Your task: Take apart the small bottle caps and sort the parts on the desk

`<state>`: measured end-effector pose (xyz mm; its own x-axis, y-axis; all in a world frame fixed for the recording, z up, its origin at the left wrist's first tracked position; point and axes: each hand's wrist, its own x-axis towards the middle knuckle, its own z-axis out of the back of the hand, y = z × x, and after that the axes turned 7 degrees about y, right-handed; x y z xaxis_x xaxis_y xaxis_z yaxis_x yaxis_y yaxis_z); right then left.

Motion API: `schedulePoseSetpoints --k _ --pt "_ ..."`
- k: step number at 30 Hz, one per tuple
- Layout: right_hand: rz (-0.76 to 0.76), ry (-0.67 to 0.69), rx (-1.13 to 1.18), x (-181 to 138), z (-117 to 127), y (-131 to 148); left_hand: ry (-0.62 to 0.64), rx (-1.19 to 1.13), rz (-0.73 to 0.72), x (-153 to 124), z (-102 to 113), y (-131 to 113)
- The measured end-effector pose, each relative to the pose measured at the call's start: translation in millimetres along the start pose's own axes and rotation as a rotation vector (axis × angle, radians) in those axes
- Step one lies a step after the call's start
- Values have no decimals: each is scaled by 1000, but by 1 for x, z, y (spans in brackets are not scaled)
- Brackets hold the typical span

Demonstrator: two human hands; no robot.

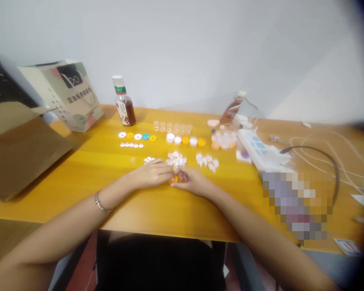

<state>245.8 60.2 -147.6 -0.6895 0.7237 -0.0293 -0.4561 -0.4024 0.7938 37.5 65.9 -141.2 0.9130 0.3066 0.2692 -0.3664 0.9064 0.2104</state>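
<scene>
Our left hand (153, 173) and right hand (192, 180) meet low over the surface (172, 210), fingers curled and barely parted around a small orange piece (173, 179). We pinch it between right thumb and fingers; the left fingertips reach its edge, but we cannot tell whether they grip, and they cover much of its shape. Left of us, a brown box (21, 149), cut off by the picture's edge, partly hides a printed paper bag (72, 99). On our right, pixelation masks whatever lies below the white power strip (251, 149). Farther back we see an upright bottle (125, 107), then a row of coloured discs (137, 137). Just beyond our hands, the white pieces (176, 158) are too blurred to make out.
</scene>
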Motion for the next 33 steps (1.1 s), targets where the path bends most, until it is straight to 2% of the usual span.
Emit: schedulePoseSetpoints --k 13,22,25,29,31,33 --pt "5 -8 -31 2 -1 -3 -2 -15 18 -1 0 0" --pt "0 0 -18 1 -1 -2 -8 -77 127 2 -1 -9" --pt "-9 -7 -24 0 -1 -1 -16 -121 204 -3 10 -5" --pt "-26 -5 -48 0 0 0 -86 -157 349 -26 37 14" --pt "-26 -3 -54 0 0 0 -66 -149 453 -43 49 27" --pt "-19 -1 -58 0 0 1 11 -118 540 -60 53 40"
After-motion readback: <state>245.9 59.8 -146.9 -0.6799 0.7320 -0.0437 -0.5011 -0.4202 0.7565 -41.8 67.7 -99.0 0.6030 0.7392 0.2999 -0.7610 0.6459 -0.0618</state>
